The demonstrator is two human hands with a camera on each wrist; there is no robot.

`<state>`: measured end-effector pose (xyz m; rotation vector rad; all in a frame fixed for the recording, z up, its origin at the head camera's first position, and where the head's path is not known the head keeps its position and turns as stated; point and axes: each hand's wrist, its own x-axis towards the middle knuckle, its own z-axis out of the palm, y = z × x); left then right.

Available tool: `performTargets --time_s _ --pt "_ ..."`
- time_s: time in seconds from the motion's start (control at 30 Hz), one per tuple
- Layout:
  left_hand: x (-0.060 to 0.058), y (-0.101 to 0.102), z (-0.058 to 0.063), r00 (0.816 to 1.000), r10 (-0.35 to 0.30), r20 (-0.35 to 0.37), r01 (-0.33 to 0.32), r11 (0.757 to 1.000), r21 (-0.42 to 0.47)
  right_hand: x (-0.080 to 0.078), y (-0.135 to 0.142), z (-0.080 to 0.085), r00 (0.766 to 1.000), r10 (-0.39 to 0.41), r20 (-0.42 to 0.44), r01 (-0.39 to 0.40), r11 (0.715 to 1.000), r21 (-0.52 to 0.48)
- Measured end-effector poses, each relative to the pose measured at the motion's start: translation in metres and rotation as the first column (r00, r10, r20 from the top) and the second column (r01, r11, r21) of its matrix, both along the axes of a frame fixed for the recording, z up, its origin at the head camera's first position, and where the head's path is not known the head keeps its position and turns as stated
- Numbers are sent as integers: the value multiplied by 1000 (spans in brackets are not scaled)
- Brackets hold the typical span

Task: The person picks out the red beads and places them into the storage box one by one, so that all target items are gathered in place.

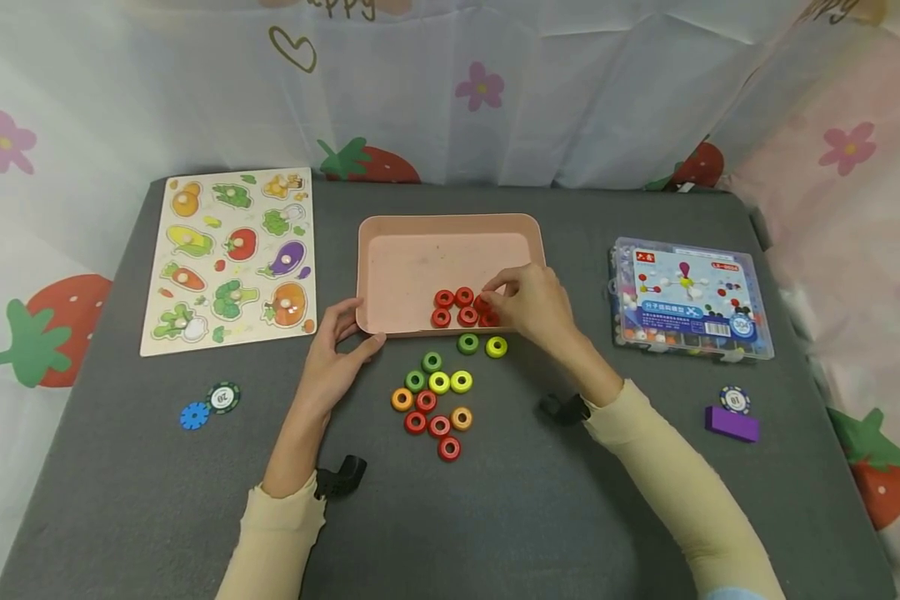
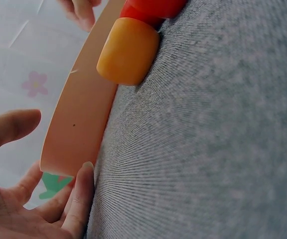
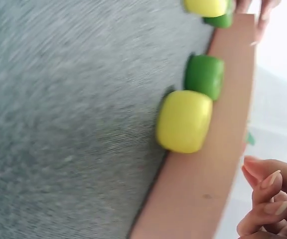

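My left hand (image 1: 333, 361) is at the near-left corner of a pink tray (image 1: 397, 275), its fingers against the outside and its thumb extended apart from the wall. My right hand (image 1: 532, 302) reaches over the tray's near-right side with curled fingers, fingertips right at the red beads (image 1: 467, 317) grouped inside. It partly covers the rightmost ones; I cannot tell whether it pinches one. In front of the tray lie loose ring-shaped beads: green (image 1: 431, 362), yellow (image 1: 461, 382), orange (image 1: 402, 400) and red (image 1: 449, 449). A yellow bead (image 3: 184, 122) is close to the tray wall in the right wrist view.
A vegetable puzzle board (image 1: 217, 287) lies at the left, with a blue chip (image 1: 194, 416) and a dark green chip (image 1: 223, 397) below it. On the right are a clear plastic case (image 1: 692, 300), a dark chip (image 1: 735, 399) and a purple block (image 1: 732, 424).
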<state>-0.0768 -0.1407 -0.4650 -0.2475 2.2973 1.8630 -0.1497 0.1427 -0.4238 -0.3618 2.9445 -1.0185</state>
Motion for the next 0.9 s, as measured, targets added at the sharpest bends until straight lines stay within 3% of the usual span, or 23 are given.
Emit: performTargets --time_s 0.13,0.27,0.5,0.63,0.8,0.9 --pt "1 0 1 1000 -1 9 1 1000 -4 11 -4 9 999 50 19 -49 998 -30" --pt "1 0 2 1000 3 9 -3 1000 -3 27 -14 15 988 155 22 -155 987 -33" --pt "1 1 2 1000 0 -11 0 1000 6 57 -33 13 963 265 53 -267 963 36" --pt "1 1 3 1000 0 -12 0 1000 6 69 -41 8 934 351 73 -355 933 61" --pt "1 1 1 1000 1 -17 -2 1000 -7 79 -50 -3 872 473 123 -487 863 135" --pt "0 1 -1 1000 2 -21 -2 1000 -16 82 -54 -8 848 515 127 -530 834 154"
